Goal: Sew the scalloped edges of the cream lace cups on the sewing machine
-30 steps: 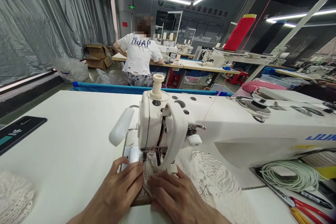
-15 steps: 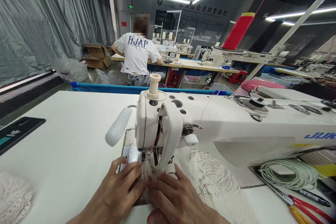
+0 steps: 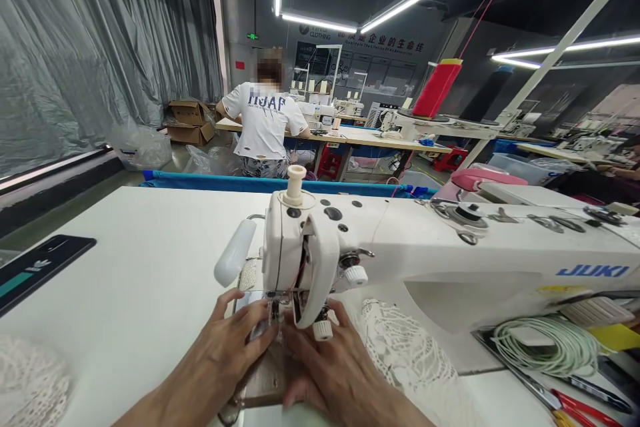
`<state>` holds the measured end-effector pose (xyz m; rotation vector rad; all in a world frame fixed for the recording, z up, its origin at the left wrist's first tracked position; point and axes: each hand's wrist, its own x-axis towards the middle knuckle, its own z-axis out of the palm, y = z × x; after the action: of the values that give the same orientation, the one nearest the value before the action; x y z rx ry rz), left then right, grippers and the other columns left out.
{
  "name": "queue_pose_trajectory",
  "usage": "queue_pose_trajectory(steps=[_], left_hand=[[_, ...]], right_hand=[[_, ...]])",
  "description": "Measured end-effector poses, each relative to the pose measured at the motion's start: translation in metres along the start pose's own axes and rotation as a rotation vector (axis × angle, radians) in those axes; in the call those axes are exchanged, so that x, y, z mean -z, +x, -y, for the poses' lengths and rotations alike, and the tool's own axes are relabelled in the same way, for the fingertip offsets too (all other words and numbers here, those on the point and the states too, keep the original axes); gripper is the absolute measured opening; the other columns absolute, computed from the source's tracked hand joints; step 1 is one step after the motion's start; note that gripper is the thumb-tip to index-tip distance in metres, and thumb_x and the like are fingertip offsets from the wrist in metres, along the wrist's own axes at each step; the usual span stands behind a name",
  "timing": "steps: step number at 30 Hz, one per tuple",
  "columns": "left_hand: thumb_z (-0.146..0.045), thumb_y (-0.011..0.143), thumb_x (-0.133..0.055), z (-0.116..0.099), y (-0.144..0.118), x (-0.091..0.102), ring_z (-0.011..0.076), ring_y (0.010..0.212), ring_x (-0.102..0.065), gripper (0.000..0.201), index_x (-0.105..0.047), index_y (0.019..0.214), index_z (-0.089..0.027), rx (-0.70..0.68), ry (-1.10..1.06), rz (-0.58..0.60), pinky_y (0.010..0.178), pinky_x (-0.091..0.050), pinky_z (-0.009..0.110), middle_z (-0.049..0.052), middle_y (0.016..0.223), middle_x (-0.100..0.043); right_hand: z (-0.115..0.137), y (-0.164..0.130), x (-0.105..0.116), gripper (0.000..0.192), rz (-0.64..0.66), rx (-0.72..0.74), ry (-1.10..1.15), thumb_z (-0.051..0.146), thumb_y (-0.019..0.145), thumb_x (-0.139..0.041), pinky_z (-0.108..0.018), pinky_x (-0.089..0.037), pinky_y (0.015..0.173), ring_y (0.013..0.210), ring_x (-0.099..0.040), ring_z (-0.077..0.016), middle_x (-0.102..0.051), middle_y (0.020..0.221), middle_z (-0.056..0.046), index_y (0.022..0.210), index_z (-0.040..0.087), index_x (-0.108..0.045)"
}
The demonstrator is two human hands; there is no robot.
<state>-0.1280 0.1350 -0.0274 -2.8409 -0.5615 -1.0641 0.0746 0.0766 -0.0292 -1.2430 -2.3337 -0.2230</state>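
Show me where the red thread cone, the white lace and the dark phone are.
red thread cone [image 3: 437, 89], head view, middle of its side.
white lace [image 3: 400, 347], head view, the heap right of the hands.
dark phone [image 3: 40, 267], head view, its screen.

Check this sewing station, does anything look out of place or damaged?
Nothing stands out. Both hands, left hand and right hand, press white lace flat by the sewing machine needle.

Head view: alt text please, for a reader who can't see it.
Two bare hands, left hand and right hand, press white lace fabric flat at the needle of a white Juki sewing machine. Behind, a person in a white T-shirt stands at another table.
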Motion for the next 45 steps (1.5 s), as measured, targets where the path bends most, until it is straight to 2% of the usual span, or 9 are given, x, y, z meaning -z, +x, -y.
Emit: queue_pose_trajectory(steps=[7,16,21,29,34,36,39,42,45], left_hand=[[-0.006,0.093,-0.038,0.004,-0.007,-0.002,0.0205,0.113,-0.05,0.028,-0.056,0.114,-0.011,-0.085,0.083,0.055,0.103,-0.025,0.048,0.013,0.105,-0.06],[-0.01,0.09,-0.043,0.013,-0.013,0.0,0.02,0.11,-0.053,0.032,-0.053,0.119,-0.02,-0.084,0.011,0.078,0.104,-0.026,0.048,0.01,0.11,-0.06],[-0.007,0.093,-0.04,0.014,-0.01,0.005,0.0193,0.117,-0.05,0.031,-0.052,0.118,-0.021,-0.04,0.046,0.104,0.107,-0.023,0.047,0.007,0.114,-0.06],[-0.004,0.094,-0.035,0.013,-0.011,0.004,0.0155,0.11,-0.054,0.028,-0.056,0.11,-0.016,-0.034,0.03,-0.024,0.1,-0.024,0.041,0.007,0.101,-0.066],[0.002,0.091,-0.034,0.007,-0.012,0.009,0.0166,0.109,-0.055,0.036,-0.054,0.114,-0.017,0.023,0.046,-0.044,0.098,-0.025,0.041,0.007,0.106,-0.065],[-0.001,0.09,-0.037,-0.002,-0.014,0.016,0.0185,0.116,-0.051,0.043,-0.049,0.125,-0.023,0.117,-0.008,0.003,0.099,-0.023,0.042,0.007,0.119,-0.06],[-0.021,0.083,-0.058,-0.025,-0.019,0.034,0.0263,0.128,-0.036,0.057,-0.039,0.136,-0.033,0.485,-0.354,0.196,0.102,-0.023,0.041,0.004,0.135,-0.049],[-0.046,0.068,-0.072,-0.051,-0.022,0.053,0.0277,0.108,-0.047,0.061,-0.055,0.123,-0.026,0.856,-0.942,0.356,0.09,-0.035,0.035,0.005,0.111,-0.059],[-0.055,0.064,-0.073,-0.076,-0.023,0.067,0.0162,0.074,-0.048,0.048,-0.063,0.088,-0.016,0.993,-1.404,0.339,0.069,-0.035,0.026,0.002,0.078,-0.056]], right_hand=[[0.001,0.001,0.003,0.063,-0.063,0.066,-0.019,0.069,0.086,-0.032,-0.046,-0.03,0.095,0.094,-0.056,-0.0244,-0.065,0.101,-0.01,0.11,0.016,-0.058],[0.009,-0.007,-0.006,0.067,-0.175,0.101,0.068,0.062,0.094,-0.013,-0.042,-0.032,0.084,0.067,-0.057,-0.017,-0.066,0.082,-0.006,0.095,0.016,-0.061],[0.008,-0.002,-0.005,0.059,-0.189,0.097,0.058,0.063,0.093,-0.023,-0.043,-0.029,0.089,0.079,-0.059,-0.0203,-0.067,0.09,-0.007,0.097,0.016,-0.06],[0.007,-0.001,-0.009,0.041,-0.169,-0.035,-0.022,0.052,0.086,-0.057,-0.044,-0.027,0.091,0.094,-0.057,-0.0258,-0.065,0.101,-0.006,0.108,0.017,-0.055],[0.01,0.003,-0.007,0.009,-0.114,-0.099,0.001,0.017,0.089,-0.048,-0.042,-0.034,0.083,0.082,-0.057,-0.0232,-0.064,0.085,-0.007,0.088,0.016,-0.057],[0.014,0.006,0.006,0.016,-0.027,-0.139,0.192,0.006,0.084,-0.043,-0.038,-0.036,0.079,0.077,-0.056,-0.0202,-0.062,0.081,-0.005,0.078,0.016,-0.055],[0.021,0.007,0.038,0.007,0.249,-0.378,0.884,0.017,0.081,-0.049,-0.027,-0.038,0.065,0.069,-0.051,-0.015,-0.055,0.071,-0.001,0.075,0.016,-0.053],[0.027,0.004,0.072,0.02,0.346,-0.606,1.456,0.03,0.077,-0.062,-0.021,-0.034,0.06,0.064,-0.045,-0.0101,-0.048,0.068,0.001,0.074,0.014,-0.051],[0.034,-0.008,0.093,0.021,0.404,-0.655,1.616,0.028,0.073,-0.068,-0.02,-0.035,0.064,0.07,-0.049,-0.0102,-0.057,0.076,-0.003,0.079,0.011,-0.057]])
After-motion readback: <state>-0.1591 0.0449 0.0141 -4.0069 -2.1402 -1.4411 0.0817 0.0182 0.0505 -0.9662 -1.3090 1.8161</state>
